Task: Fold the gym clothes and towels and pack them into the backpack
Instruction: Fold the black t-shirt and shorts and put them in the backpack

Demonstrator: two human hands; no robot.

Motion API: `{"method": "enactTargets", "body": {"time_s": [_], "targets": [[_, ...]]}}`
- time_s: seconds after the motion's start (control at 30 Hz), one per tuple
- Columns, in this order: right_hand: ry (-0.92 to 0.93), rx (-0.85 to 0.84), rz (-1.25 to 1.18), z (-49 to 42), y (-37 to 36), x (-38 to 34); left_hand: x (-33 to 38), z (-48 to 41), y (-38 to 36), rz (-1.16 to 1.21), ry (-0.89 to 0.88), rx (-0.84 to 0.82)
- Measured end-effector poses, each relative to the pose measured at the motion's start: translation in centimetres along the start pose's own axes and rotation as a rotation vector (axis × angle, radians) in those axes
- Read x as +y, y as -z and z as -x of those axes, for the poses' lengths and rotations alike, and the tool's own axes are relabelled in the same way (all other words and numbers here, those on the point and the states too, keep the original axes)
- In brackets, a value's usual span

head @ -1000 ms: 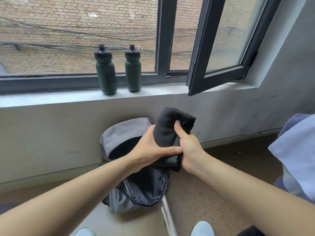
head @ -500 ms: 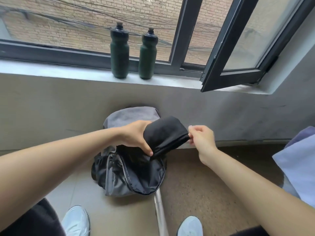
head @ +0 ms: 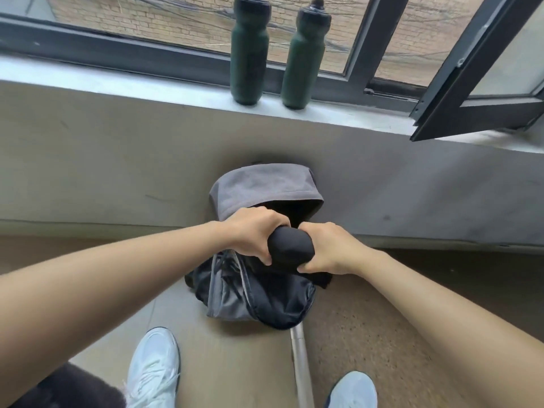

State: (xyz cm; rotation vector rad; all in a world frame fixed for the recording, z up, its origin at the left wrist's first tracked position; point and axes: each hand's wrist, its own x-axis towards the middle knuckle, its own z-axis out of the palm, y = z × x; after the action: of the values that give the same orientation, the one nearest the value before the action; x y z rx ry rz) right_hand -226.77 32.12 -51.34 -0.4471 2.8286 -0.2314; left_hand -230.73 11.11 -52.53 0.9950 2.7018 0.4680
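Now both hands (head: 297, 245) gripping black bundle (head: 290, 249) (over backpack (head: 259, 293))

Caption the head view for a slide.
Left hand and right hand grip a rolled black garment over the open backpack under a windowsill.

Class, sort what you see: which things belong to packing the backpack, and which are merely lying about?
Belong: left hand and right hand, both gripping the rolled black cloth; open backpack below it.
Lying about: left green bottle and right green bottle on the windowsill; metal pole on the floor.
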Motion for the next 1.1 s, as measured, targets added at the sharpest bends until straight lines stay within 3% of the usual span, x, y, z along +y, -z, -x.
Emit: {"method": "enactTargets", "body": {"time_s": [0.13,0.2,0.37,0.47,0.53,0.63,0.77,0.97,1.1], "targets": [[-0.16,-0.048,-0.167,-0.7,-2.5,3.3,-2.8,-0.1,-4.7,0.125,0.08,0.103],[-0.254,-0.049,-0.231,-0.6,-3.4,5.5,-4.5,0.6,-7.0,0.074,0.132,0.004],[-0.329,-0.023,-0.418,-1.3,-5.1,7.6,-8.5,3.2,-12.0,-0.595,-0.169,-0.343],[-0.298,-0.021,-0.521,-2.6,-6.0,6.2,-9.1,3.8,-12.9,-0.638,-0.262,-0.183],[-0.273,-0.024,-0.6,-3.8,-7.0,4.9,-9.3,4.0,-13.2,-0.52,-0.291,-0.101],[-0.284,0.017,-0.745,-5.8,-8.9,2.8,-9.9,4.7,-13.0,-0.324,-0.342,-0.162],[-0.334,0.086,-0.909,-8.0,-10.9,-0.5,-11.2,5.7,-10.5,-0.267,-0.461,-0.133],[-0.199,0.052,-0.652,-9.8,-12.7,-2.5,-11.6,6.6,-6.6,-0.306,-0.555,-0.089],[-0.147,0.051,-0.527,-9.5,-12.3,-1.3,-10.9,5.5,-3.6,-0.607,-0.479,0.116]]}}
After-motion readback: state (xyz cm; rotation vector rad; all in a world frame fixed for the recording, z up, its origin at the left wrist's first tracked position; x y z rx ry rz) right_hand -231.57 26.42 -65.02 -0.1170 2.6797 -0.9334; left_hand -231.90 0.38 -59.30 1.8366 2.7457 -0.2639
